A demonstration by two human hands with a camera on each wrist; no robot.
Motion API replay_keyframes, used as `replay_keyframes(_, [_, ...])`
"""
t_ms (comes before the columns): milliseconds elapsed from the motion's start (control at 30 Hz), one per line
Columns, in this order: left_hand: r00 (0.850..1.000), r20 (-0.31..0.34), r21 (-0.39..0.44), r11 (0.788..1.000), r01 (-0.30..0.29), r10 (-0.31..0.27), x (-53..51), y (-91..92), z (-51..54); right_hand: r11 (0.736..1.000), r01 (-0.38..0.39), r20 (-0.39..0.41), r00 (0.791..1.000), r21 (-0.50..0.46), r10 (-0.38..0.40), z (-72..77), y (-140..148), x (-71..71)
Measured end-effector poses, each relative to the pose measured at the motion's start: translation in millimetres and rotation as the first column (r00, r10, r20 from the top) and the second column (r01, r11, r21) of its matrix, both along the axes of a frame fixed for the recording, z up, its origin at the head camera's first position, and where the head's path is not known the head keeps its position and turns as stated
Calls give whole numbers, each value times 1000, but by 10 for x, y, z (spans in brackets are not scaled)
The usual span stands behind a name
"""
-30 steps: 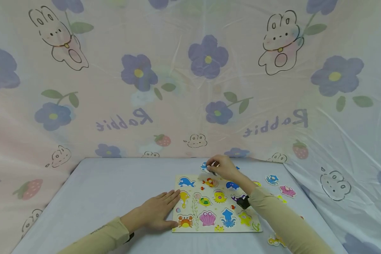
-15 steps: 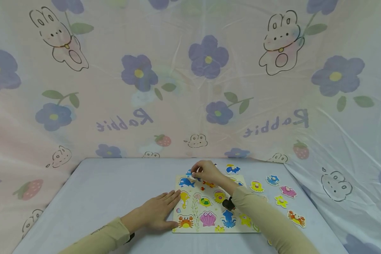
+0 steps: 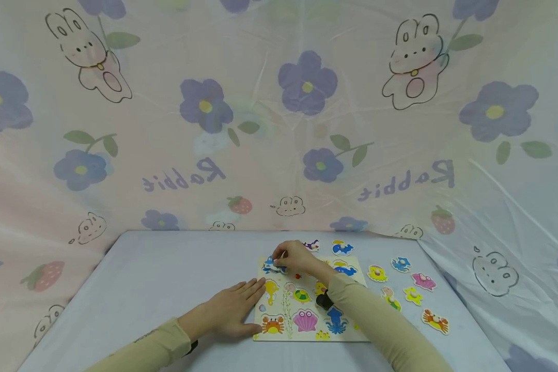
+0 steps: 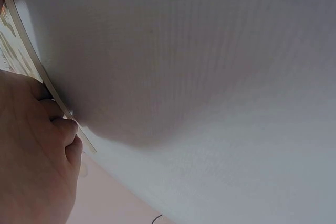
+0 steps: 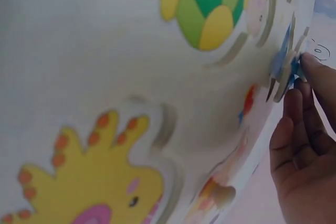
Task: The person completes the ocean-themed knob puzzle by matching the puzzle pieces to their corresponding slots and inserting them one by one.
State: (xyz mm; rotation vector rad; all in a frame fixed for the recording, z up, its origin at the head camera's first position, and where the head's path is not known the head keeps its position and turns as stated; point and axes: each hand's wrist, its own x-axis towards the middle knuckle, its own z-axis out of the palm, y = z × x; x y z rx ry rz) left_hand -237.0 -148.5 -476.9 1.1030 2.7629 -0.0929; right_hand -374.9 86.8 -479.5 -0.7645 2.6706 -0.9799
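Observation:
A wooden puzzle board [image 3: 307, 338] with sea-animal recesses lies on the white table. My right hand [image 3: 294, 257] pinches a blue dolphin puzzle piece [image 3: 268, 264] over the board's top-left corner, at the blue dolphin picture. In the right wrist view this puzzle piece [image 5: 286, 80] is tilted between thumb and fingers, close to the board; whether it touches cannot be told. My left hand [image 3: 230, 310] lies flat on the table, fingertips against the board's left edge. The left wrist view shows that hand [image 4: 37, 140] beside the board's edge.
Loose knobbed pieces lie right of and behind the board: a whale [image 3: 342, 248], an octopus [image 3: 377, 273], a squid [image 3: 401, 264], a shell [image 3: 423, 281], a starfish [image 3: 413, 296], a turtle [image 3: 390, 299], a crab [image 3: 435, 321]. A printed cloth [image 3: 260, 155] hangs behind.
My right hand has carried the dolphin piece from behind the board leftward and nearer, down to the board's top-left corner. The left hand has stayed in place.

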Motion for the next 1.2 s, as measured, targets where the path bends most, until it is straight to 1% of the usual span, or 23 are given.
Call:
replay_keyframes(167, [1000, -4, -3, 1000, 3, -3, -5, -3, -8, 999, -30, -6, 1000, 20, 30, 9, -44, 4])
replay_keyframes(433, [1000, -12, -4, 1000, 13, -13, -9, 7, 2, 997, -68, -55, 996, 30, 70, -53, -62, -16])
replay_keyframes(633, [1000, -10, -14, 1000, 8, -8, 1, 6, 17, 997, -70, -53, 996, 27, 71, -60, -83, -16])
replay_keyframes(767, [1000, -15, -14, 1000, 11, -11, 9, 4, 23, 997, -71, -68, 995, 42, 74, -51, -97, -10])
replay_keyframes(867, [1000, -18, -8, 1000, 17, -17, 8, 4, 19, 996, -66, -77, 995, 54, 70, -38, -100, 1])
replay_keyframes(1033, [999, -22, 10, 999, 33, -33, 8, 4, 19, 996, -71, -64, 995, 51, 74, -18, -93, 30])
replay_keyframes(1200, [999, -22, 22, 999, 37, -36, 29, 6, 55, 996, -73, -67, 995, 49, 76, -6, -91, 42])
